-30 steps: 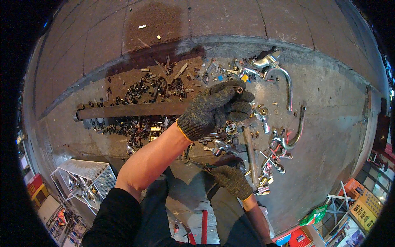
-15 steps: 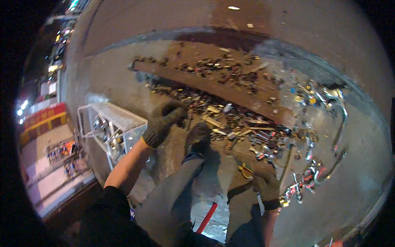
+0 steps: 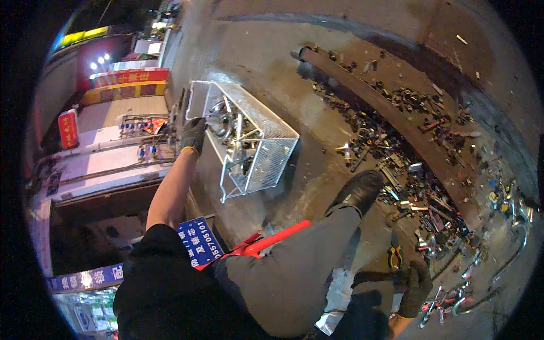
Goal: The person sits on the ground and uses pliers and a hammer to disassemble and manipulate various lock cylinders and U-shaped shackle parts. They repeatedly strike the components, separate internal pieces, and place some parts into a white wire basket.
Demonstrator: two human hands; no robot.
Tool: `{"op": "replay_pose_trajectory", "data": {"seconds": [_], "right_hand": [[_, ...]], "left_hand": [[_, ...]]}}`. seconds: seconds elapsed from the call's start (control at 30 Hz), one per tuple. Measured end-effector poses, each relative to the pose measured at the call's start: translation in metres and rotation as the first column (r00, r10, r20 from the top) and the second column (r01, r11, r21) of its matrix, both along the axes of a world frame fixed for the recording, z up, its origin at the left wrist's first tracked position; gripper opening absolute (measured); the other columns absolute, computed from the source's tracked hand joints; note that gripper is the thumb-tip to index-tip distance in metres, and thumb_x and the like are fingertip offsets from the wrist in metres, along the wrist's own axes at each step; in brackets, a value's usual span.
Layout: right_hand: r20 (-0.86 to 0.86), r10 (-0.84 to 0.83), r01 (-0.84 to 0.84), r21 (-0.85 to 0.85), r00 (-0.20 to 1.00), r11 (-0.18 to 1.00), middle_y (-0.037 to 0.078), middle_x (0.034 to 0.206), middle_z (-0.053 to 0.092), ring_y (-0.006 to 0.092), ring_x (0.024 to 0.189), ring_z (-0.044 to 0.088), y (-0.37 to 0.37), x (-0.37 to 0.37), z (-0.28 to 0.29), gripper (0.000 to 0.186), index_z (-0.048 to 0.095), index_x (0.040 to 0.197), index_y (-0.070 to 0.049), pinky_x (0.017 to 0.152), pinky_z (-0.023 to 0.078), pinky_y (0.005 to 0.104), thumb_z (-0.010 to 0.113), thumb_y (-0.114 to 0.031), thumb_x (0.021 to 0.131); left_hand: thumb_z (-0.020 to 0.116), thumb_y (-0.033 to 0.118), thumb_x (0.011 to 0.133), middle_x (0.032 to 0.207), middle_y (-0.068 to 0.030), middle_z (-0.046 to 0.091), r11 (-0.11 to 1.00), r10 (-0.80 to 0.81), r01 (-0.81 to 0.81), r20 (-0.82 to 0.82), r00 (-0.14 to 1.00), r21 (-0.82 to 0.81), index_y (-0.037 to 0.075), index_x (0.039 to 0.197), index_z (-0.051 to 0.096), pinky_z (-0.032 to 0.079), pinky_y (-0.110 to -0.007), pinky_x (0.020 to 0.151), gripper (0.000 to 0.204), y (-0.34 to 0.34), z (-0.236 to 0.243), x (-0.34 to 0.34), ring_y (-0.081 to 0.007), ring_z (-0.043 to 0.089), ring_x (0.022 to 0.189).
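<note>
My gloved left hand [image 3: 192,134] is closed on the near edge of a white wire basket [image 3: 272,152]. Chrome fittings [image 3: 225,120] lie jumbled inside the basket. Low at the right, my gloved right hand [image 3: 415,290] is beside yellow-and-black pliers [image 3: 395,258]; its fingers are partly in shadow, so I cannot tell what is in them. A long rusty metal bar [image 3: 360,89] lies among piles of small metal parts [image 3: 425,116]. Curved chrome spouts [image 3: 518,249] and tap fittings lie at the right.
My shoe [image 3: 362,191] rests between basket and scrap. A red tubular object [image 3: 280,237] and a blue printed board [image 3: 195,242] sit below the basket. Shopfronts [image 3: 110,124] with signs and lamps fill the left. A concrete seam [image 3: 351,24] crosses the pavement at the top.
My view has swung left toward the shopfronts. My left hand has moved from over the scrap onto the basket and closed on its edge. My right hand stays low beside the pliers.
</note>
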State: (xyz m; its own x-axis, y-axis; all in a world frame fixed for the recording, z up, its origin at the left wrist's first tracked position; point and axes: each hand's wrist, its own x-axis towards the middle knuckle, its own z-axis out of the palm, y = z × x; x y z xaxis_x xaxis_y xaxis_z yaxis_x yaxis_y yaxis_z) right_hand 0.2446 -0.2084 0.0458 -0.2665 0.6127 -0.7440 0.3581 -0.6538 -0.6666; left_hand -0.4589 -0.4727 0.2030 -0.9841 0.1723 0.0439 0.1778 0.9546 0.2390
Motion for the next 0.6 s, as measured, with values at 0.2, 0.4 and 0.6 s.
{"op": "replay_pose_trajectory", "data": {"seconds": [0.2, 0.4, 0.6], "right_hand": [[0.093, 0.044, -0.041, -0.037, 0.995, 0.998, 0.01, 0.093, 0.071, 0.0161, 0.082, 0.064, 0.002, 0.005, 0.001, 0.028, 0.069, 0.112, 0.0, 0.07, 0.051, 0.0293, 0.064, -0.021, 0.095], [0.122, 0.322, -0.342, 0.451, 0.939, 0.824, 0.008, 0.087, 0.071, 0.0169, 0.07, 0.065, 0.01, -0.016, -0.006, 0.025, 0.07, 0.113, -0.001, 0.06, 0.05, 0.0302, 0.062, -0.017, 0.097], [-0.023, 0.374, -0.351, 0.292, 0.927, 0.889, 0.008, 0.089, 0.073, 0.0174, 0.074, 0.07, 0.017, -0.019, -0.018, 0.025, 0.07, 0.112, 0.0, 0.065, 0.055, 0.029, 0.064, -0.018, 0.097]], "left_hand": [[0.061, 0.02, 0.1, 0.128, -0.0099, 0.067, 0.918, -0.356, 0.36, -0.052, 0.933, 0.168, 0.002, 0.13, 0.065, 0.046, -0.034, 0.103, 0.035, 0.082, -0.039, 0.049, -0.0211, 0.061, 0.117], [0.06, 0.01, 0.098, 0.133, -0.0131, 0.065, 0.622, -0.734, 0.599, 0.641, 0.222, 0.505, 0.004, 0.131, 0.064, 0.045, -0.037, 0.107, 0.034, 0.229, -0.105, 0.276, -0.0254, 0.061, 0.12], [0.063, 0.03, 0.096, 0.116, -0.015, 0.069, -0.047, -0.706, 0.784, 0.535, -0.465, 0.619, 0.014, 0.123, 0.067, 0.053, -0.047, 0.091, 0.032, 0.287, -0.157, 0.419, -0.037, 0.066, 0.106]]}}
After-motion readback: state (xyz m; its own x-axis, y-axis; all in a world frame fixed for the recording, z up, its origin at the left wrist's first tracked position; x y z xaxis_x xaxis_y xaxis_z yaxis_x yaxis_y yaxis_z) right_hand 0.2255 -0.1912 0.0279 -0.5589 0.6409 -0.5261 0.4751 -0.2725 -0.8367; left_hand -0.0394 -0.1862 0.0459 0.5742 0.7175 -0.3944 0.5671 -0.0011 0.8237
